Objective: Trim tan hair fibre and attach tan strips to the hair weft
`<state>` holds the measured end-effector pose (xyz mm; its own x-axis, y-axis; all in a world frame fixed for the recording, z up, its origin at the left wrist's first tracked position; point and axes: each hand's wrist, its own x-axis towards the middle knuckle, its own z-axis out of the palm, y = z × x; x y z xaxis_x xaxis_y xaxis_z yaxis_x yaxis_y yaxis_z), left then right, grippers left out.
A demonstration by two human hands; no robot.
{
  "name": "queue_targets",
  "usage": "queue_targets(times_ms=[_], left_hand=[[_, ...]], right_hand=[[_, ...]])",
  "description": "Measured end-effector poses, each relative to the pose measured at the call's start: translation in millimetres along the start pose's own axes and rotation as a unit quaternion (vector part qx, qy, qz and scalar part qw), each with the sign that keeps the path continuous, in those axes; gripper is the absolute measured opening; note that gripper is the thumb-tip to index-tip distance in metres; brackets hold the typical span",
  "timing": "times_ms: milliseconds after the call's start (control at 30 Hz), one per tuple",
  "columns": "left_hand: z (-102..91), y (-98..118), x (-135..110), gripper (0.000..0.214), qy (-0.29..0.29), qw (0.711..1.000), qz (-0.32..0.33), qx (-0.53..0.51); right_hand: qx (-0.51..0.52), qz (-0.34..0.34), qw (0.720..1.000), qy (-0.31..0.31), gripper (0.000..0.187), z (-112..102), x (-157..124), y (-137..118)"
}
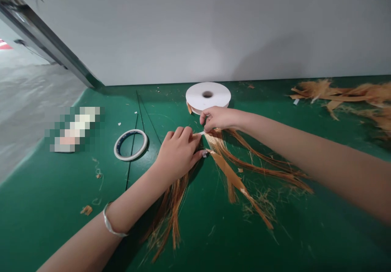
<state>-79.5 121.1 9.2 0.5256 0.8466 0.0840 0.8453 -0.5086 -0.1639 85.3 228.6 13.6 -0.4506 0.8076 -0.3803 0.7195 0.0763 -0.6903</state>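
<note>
Frayed orange ribbon point(224, 147) lies across the green table in long loose strands, fanning out to the right and toward me. My left hand point(180, 151) is closed over its upper ends, with more strands point(177, 206) trailing from beneath the palm. Just to the right, my right hand point(215, 119) has its fingers curled in a pinch at a small white strip point(201, 133) between the hands. The exact grip of its fingertips is partly hidden. A small shiny piece point(205, 153) shows by my left thumb, beside a flat ribbon end.
Behind the hands stands a white ribbon spool point(208, 90). A roll of white tape point(131, 144) lies at left over thin dark wires point(134, 131). More frayed ribbon point(345, 94) is heaped at far right. A pixelated item point(75, 129) sits near the left edge; a white wall point(195, 27) closes the back.
</note>
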Motion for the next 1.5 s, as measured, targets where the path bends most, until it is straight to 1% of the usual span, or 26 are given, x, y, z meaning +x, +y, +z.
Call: queue_targets(times_ms=[267,433,533,600,667,700,767,833,933,1000,1100,1267,1400,1500], left_hand=[[1.4,-1,0,0.043,0.005,1.0,0.003,-0.005],[-0.1,0,1,0.041,0.002,1.0,0.003,-0.005],[-0.3,-1,0,0.041,0.002,1.0,0.004,-0.01],[1.0,-2,-2,0.042,0.004,1.0,0.004,-0.016],[3.1,-5,-3,0.044,0.007,1.0,0.008,-0.026],[4.2,-7,-4,0.045,0.009,0.999,0.012,-0.032],[6.3,-11,-4,0.047,0.016,0.999,0.021,-0.044],[7.7,-14,-4,0.048,0.019,0.998,0.027,-0.059],[9.0,-17,-3,0.047,0.02,0.997,0.024,-0.075],[9.7,-17,-2,0.047,0.021,0.997,0.02,-0.078],[11.2,-17,-2,0.049,0.021,0.996,0.023,-0.083],[13.9,-18,-2,0.053,0.019,0.995,0.024,-0.092],[14.8,-18,-1,0.054,0.018,0.995,0.022,-0.094],[15.0,-18,0,0.054,0.016,0.995,0.023,-0.092]], right_hand=[[-0.037,-0.003,0.999,0.015,0.028,2,-1,-2],[-0.041,-0.004,0.999,0.004,0.028,1,0,-2],[-0.036,-0.011,0.999,-0.006,0.025,-1,-5,0],[-0.049,-0.04,0.998,-0.008,0.023,-4,-10,3],[-0.095,-0.106,0.99,0.006,0.018,-7,-16,6],[-0.13,-0.151,0.98,0.017,0.015,-7,-18,8],[-0.208,-0.237,0.948,0.034,0.016,-8,-21,8],[-0.289,-0.287,0.913,0.028,0.019,-7,-20,5],[-0.405,-0.29,0.867,-0.002,0.019,-5,-16,-3],[-0.461,-0.286,0.84,-0.023,0.023,-5,-15,-8],[-0.513,-0.293,0.806,-0.04,0.024,-7,-16,-13],[-0.58,-0.317,0.749,-0.05,0.02,-8,-21,-18],[-0.61,-0.334,0.717,-0.047,0.018,-7,-21,-17],[-0.606,-0.354,0.711,-0.043,0.019,-7,-19,-14]])
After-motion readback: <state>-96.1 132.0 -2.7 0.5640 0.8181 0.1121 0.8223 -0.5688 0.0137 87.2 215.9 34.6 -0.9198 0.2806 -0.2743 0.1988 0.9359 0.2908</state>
